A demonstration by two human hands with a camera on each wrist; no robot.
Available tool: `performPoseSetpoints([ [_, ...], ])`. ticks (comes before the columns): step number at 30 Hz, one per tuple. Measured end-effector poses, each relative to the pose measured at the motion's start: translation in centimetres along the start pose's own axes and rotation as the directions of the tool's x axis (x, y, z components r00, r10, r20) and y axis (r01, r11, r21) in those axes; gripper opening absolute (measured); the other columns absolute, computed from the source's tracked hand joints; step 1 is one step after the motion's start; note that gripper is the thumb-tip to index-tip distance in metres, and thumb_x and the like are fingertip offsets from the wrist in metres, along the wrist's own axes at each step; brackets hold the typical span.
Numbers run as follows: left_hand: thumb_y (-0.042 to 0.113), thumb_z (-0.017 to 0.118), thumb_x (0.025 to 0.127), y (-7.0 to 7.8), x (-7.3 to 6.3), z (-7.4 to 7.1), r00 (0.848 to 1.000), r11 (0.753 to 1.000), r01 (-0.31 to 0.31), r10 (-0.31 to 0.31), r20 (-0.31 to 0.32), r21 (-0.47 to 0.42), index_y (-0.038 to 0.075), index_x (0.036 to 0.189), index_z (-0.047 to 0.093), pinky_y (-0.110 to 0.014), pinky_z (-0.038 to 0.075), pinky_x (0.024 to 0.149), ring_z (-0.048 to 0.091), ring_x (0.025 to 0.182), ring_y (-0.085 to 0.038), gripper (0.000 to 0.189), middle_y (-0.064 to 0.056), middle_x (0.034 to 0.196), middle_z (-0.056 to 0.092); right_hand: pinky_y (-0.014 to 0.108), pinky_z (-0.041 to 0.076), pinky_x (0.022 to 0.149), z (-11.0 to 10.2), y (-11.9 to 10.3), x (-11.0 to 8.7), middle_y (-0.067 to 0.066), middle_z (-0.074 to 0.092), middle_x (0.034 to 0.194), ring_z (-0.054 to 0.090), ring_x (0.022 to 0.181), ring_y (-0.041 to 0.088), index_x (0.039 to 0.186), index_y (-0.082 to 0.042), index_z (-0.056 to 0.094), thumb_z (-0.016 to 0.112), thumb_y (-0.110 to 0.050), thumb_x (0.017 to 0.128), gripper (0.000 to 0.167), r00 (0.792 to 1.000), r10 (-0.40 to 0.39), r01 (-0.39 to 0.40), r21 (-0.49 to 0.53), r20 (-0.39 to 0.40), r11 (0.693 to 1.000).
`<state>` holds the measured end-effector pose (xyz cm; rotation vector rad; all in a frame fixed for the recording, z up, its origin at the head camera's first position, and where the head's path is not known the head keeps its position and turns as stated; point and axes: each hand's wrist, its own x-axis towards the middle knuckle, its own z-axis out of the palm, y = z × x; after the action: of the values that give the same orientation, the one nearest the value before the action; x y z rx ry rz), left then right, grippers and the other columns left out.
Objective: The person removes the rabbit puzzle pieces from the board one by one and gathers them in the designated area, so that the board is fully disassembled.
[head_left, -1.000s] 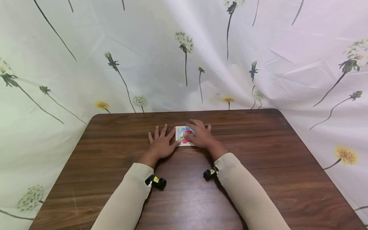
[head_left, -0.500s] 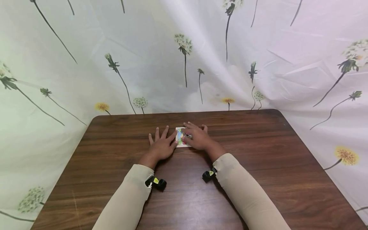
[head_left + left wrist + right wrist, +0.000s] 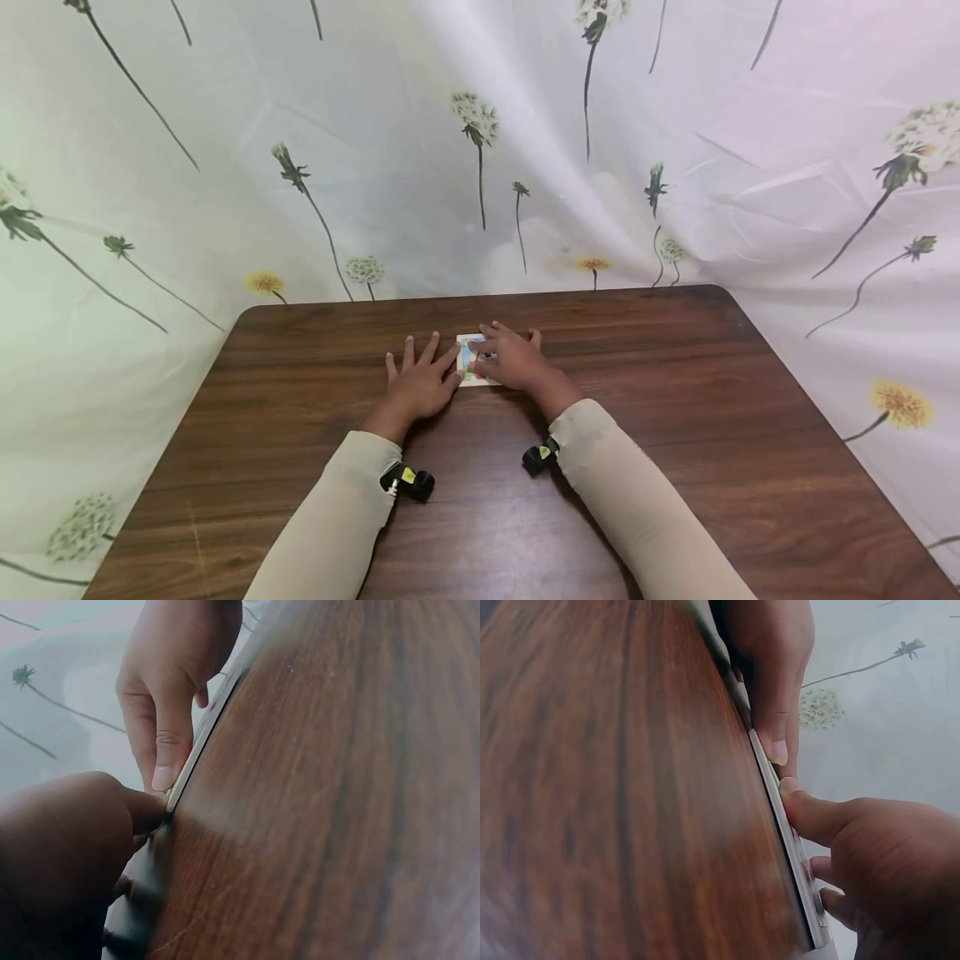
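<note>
A small square picture board (image 3: 468,352) with a white border and a colourful print lies flat near the table's far edge. My left hand (image 3: 420,387) rests on the table with its fingers spread. Its thumb and forefinger touch the board's left edge. From the right, my right hand (image 3: 519,360) reaches over the board and covers much of the print. In the right wrist view, the right thumb (image 3: 814,814) and fingertips touch the top face of the board (image 3: 781,840). The left thumb (image 3: 142,808) meets the board's edge in the left wrist view.
The brown wood-grain table (image 3: 480,500) has rounded far corners. Just behind it hangs a pale curtain (image 3: 405,167) printed with dandelions. A small black camera (image 3: 408,481) sits on the left wrist, another camera (image 3: 538,457) on the right.
My right hand has slid slightly left over the board and now covers the pink figure that showed before. The left hand has stayed at the board's left edge.
</note>
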<state>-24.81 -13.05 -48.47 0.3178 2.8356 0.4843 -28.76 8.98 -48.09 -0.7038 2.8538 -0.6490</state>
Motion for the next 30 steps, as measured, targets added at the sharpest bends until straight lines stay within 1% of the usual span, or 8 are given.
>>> performPoseSetpoints([
  [4,0.057,0.035,0.117,0.1,-0.2,-0.2,1.000,1.000,0.000,0.000,0.006,0.006,0.037,0.176,0.021,-0.082,-0.010,0.128,-0.015,0.169,-0.051,0.064,-0.008,0.187,0.000,0.080,0.016,0.123,0.0,-0.1,0.3,0.004,0.046,0.174,0.034,0.167,0.033,0.151,-0.029,0.069,0.069,-0.047,0.107,0.047,0.999,-0.010,0.011,0.010,-0.032,1.000],
  [8,0.057,0.035,0.117,0.2,-0.4,-0.2,1.000,1.000,-0.004,0.004,-0.003,-0.003,0.036,0.176,0.022,-0.082,-0.011,0.127,-0.015,0.169,-0.051,0.065,-0.008,0.187,0.000,0.077,0.020,0.119,0.3,0.1,1.0,0.008,0.057,0.165,0.044,0.158,0.036,0.144,-0.022,0.075,0.069,-0.041,0.109,0.041,0.995,-0.013,0.016,0.031,-0.095,0.999],
  [11,0.057,0.036,0.116,0.1,-0.4,0.0,1.000,1.000,-0.003,0.003,-0.014,-0.006,0.036,0.176,0.022,-0.082,-0.011,0.127,-0.014,0.169,-0.051,0.065,-0.008,0.187,0.001,0.075,0.021,0.117,0.5,0.2,1.6,0.009,0.062,0.157,0.048,0.152,0.037,0.142,-0.021,0.076,0.070,-0.039,0.109,0.039,0.992,-0.002,0.008,0.049,-0.123,0.999],
  [14,0.056,0.037,0.116,0.0,-0.4,0.1,1.000,1.000,-0.006,0.006,-0.023,-0.017,0.035,0.176,0.023,-0.082,-0.012,0.127,-0.014,0.169,-0.051,0.065,-0.009,0.187,0.002,0.073,0.023,0.115,0.6,0.3,2.1,0.009,0.061,0.154,0.048,0.148,0.036,0.140,-0.022,0.077,0.071,-0.039,0.108,0.037,0.993,-0.006,0.013,0.060,-0.121,0.998],
  [18,0.056,0.038,0.117,0.0,-0.4,0.2,1.000,1.000,-0.007,0.007,-0.026,-0.021,0.035,0.176,0.023,-0.082,-0.013,0.127,-0.015,0.169,-0.050,0.065,-0.008,0.187,0.001,0.071,0.024,0.113,0.6,0.4,2.6,0.008,0.058,0.155,0.046,0.147,0.036,0.138,-0.025,0.078,0.071,-0.037,0.108,0.033,0.994,-0.024,0.032,0.070,-0.109,0.997],
  [24,0.057,0.038,0.116,-0.1,-0.2,0.1,1.000,1.000,-0.005,0.005,-0.023,-0.015,0.036,0.176,0.022,-0.081,-0.013,0.127,-0.016,0.169,-0.049,0.065,-0.007,0.187,0.000,0.068,0.023,0.113,0.2,0.1,3.1,0.007,0.057,0.157,0.045,0.148,0.036,0.135,-0.025,0.079,0.074,-0.033,0.107,0.030,0.997,-0.016,0.022,0.078,-0.077,0.997],
  [30,0.058,0.037,0.116,-0.2,-0.1,0.2,1.000,1.000,-0.010,0.010,-0.025,-0.017,0.035,0.176,0.022,-0.082,-0.013,0.127,-0.016,0.169,-0.050,0.066,-0.007,0.187,0.000,0.064,0.025,0.112,-0.4,-0.2,3.4,0.007,0.059,0.155,0.047,0.145,0.035,0.130,-0.023,0.082,0.075,-0.033,0.106,0.027,0.999,-0.016,0.019,0.072,-0.045,0.997],
])
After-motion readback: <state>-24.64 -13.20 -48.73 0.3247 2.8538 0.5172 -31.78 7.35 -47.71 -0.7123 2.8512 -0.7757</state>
